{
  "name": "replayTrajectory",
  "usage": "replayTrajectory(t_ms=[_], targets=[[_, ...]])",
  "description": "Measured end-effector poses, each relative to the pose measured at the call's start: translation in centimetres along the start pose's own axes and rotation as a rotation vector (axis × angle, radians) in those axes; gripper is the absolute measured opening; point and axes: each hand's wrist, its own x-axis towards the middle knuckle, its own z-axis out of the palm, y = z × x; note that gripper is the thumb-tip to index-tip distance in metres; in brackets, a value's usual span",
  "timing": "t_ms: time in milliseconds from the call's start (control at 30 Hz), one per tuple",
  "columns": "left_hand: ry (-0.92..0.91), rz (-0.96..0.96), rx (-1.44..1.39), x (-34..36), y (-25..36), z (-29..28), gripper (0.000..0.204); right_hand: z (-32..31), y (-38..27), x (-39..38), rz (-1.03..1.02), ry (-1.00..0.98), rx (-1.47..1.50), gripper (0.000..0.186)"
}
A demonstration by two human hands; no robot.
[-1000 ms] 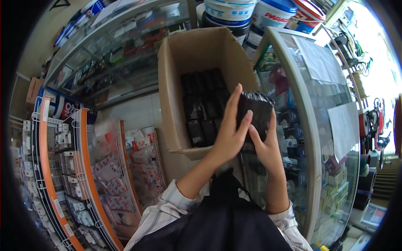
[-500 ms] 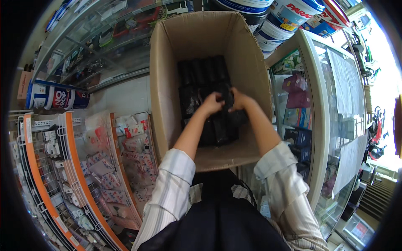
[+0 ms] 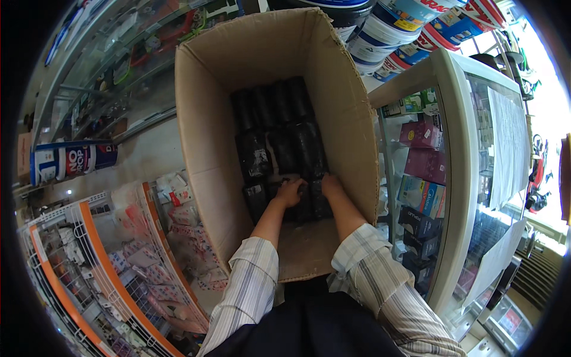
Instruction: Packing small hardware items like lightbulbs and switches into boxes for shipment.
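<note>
Inside a tall open cardboard box (image 3: 208,143), rows of black plastic-wrapped packages (image 3: 253,156) stand or lie close together. Both my hands reach down into the box's near part. My left hand (image 3: 289,193) has its fingers curled over the side of a black package (image 3: 304,205) in the nearest row. On the other side, my right hand (image 3: 331,186) presses against the packages by the box's right wall, its fingertips partly hidden. What exactly lies inside the black wrapping does not show.
Stacked paint buckets (image 3: 380,38) stand beyond the box. A glass display cabinet (image 3: 443,178) with small boxes is close on the right. Orange-edged wire racks (image 3: 107,256) with hanging packets stand at left, below a glass showcase (image 3: 113,71).
Both hands have moved toward me, from the middle row to the nearest row. The black package between them has come down among the others, and the view has shifted.
</note>
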Motion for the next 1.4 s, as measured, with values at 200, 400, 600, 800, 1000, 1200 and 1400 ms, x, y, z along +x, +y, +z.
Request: replayTrajectory(t_ms=[200,400,600,800,1000,1200,1400], targets=[[0.046,0.020,-0.070,1.3,-1.3,1.5,0.040,-1.2,-2.1,-1.1,0.209,0.005,0.086,0.037],[0.124,0.230,-0.092,-0.7,1.6,-4.4,0.031,-3.9,-4.3,-4.1,0.170,0.098,0.042,0.051],[0.082,0.205,0.462,-8.7,11.9,-16.6,0.031,-11.7,-7.4,-13.7,0.032,0.383,0.165,0.027],[0.521,0.720,0.220,-22.2,25.3,-20.1,0.023,-13.2,-3.3,-30.1,-0.254,0.868,0.552,0.046],[0.244,1.157,0.127,-30.9,37.8,-9.2,0.021,-3.8,6.8,-47.4,-0.272,0.958,0.647,0.051],[-0.075,1.526,0.163,-39.6,45.4,6.4,0.019,12.6,14.1,-65.1,-0.079,1.222,1.034,0.048],[-0.494,1.898,0.252,-49.9,49.1,23.6,0.019,31.0,19.9,-88.2,1.102,1.558,0.951,0.041]])
